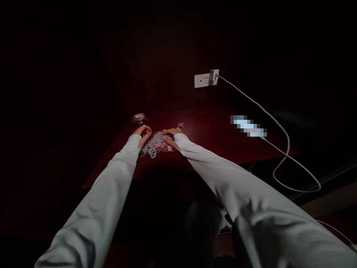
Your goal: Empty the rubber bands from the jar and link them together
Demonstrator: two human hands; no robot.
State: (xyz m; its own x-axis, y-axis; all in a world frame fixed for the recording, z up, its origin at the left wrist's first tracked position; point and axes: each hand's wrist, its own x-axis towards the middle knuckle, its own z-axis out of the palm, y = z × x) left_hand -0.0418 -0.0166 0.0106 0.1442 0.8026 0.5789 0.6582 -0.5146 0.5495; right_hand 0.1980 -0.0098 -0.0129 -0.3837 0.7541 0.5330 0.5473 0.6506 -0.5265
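A loose pile of small colourful hair ties, in pink, purple, green and white, lies on the dark red table. At its left edge my left hand is curled, with the thumb and fingertips together; whatever is between them is too small to make out. On the right side of the pile rests my right hand, its fingers stretched over the ties and the thumb apart. Just behind my left hand stands a clear round jar with pinkish contents. A small pink bunch of ties lies beyond my right hand.
A blurred, lit phone-like object lies on the table to the right. From it a white cable loops past the table edge and up to a charger in the wall socket. The surroundings are very dark.
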